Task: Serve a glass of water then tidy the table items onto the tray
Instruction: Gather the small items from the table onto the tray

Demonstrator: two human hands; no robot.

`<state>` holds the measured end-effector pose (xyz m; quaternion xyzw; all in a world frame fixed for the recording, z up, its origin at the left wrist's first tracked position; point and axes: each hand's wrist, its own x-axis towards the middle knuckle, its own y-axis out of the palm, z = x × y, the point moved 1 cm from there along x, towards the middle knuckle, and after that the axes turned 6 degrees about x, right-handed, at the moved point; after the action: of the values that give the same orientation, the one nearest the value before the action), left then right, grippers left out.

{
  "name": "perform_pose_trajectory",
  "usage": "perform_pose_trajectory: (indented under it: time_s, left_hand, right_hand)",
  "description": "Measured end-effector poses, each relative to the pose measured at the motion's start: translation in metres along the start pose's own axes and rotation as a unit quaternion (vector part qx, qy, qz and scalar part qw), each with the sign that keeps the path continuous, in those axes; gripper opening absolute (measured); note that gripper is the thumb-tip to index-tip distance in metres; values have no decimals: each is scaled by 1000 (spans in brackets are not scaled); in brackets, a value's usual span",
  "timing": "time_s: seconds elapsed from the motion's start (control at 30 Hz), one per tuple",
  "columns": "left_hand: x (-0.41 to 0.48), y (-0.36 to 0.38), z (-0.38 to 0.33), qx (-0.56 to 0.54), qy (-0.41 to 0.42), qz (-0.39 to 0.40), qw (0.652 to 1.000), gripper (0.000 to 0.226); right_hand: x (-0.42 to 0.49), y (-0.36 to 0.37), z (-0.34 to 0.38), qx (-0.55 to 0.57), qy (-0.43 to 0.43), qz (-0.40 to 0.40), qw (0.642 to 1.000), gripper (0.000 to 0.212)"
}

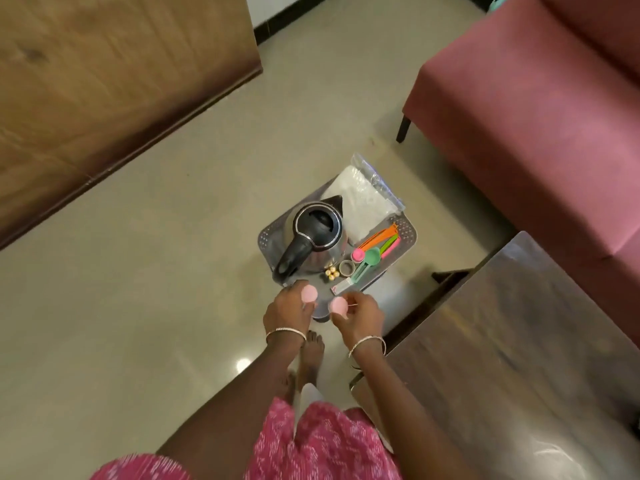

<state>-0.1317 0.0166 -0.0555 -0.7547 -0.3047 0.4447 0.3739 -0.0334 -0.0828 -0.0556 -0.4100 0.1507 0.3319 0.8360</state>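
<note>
Grey tray (266,237) on beige floor (173,254), beside sofa (519,116).

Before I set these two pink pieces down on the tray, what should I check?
1. Left hand holds the left pink piece: ok.
2. Right hand holds the right pink piece: ok.
3. Kettle upright on the tray, lid down: ok.
4. Measuring spoons lie inside the tray rim: ok.
5. Bare tray patch near the hands, beside the gold balls: ok, but small.
6. Glass of water served: cannot tell, no glass in view.
</note>
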Motion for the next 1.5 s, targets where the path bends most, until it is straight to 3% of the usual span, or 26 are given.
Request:
perform_pose_trajectory:
  time_s: [0.37,0.6,0.8,1.5]
  left_hand:
    - [58,64,5,178,41,36,983,22]
    - [59,71,-1,215,44,57,974,20]
    - [65,76,-11,224,38,69,971,22]
    - [67,72,-9,204,30,49,977,9]
  right_hand:
    - [42,56,-15,-189,1,-45,981,29]
    - [48,70,-12,-275,34,-64,959,17]
    - [54,73,-18,-257,74,-53,962,15]
    - [48,84,-21,-258,68,-56,962,19]
